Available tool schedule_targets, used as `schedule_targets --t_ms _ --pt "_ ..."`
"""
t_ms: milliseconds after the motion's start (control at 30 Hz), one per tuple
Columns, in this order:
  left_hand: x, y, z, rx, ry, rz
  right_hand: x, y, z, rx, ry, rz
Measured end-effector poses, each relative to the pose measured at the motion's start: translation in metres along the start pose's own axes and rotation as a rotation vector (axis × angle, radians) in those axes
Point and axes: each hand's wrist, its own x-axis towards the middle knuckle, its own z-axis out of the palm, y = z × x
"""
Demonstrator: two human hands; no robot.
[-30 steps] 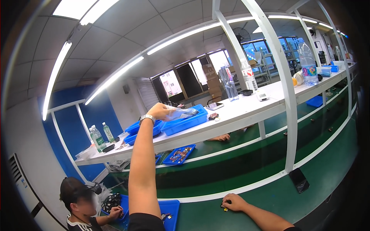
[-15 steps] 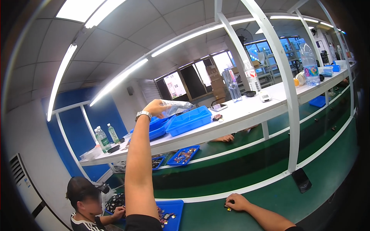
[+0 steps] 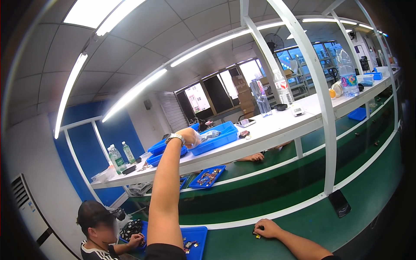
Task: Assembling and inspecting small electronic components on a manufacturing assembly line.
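My left hand (image 3: 187, 136), with a metal watch on the wrist, reaches up to the white shelf and grips a clear plastic bag (image 3: 211, 134). Some of the bag lies inside a blue tray (image 3: 229, 133); its contents are too blurred to name. My right hand (image 3: 269, 227) rests on the green bench with curled fingers around a small black and yellow piece (image 3: 258, 236). Partly behind my left forearm, another blue tray (image 3: 202, 232) on the bench holds several small parts.
More blue trays (image 3: 155, 159) and several bottles (image 3: 262, 99) stand on the white shelf (image 3: 277, 121). A white post (image 3: 323, 104) rises at the right beside a black phone (image 3: 339, 203). A person (image 3: 96, 227) works at lower left. Another person's hand (image 3: 256, 157) shows beneath the shelf.
My left hand has moved right and down, bringing the plastic bag from above the tray into it. My right hand has stayed in place.
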Motion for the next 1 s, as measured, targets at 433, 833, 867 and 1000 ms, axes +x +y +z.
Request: schedule_targets --t_ms 433,833,867,1000 --pt "0.004 0.000 0.013 -0.175 0.097 0.005 -0.002 0.000 -0.001 0.002 0.016 0.008" --pt "0.010 0.006 0.020 0.321 0.166 0.084 -0.001 0.002 0.000 -0.003 0.005 -0.023" --pt "0.007 0.009 0.018 0.308 0.161 0.079 -0.001 0.002 0.000 -0.002 0.003 -0.021" --pt "-0.003 0.024 0.015 0.320 0.186 -0.044 -0.001 0.000 -0.001 -0.005 0.000 -0.008"
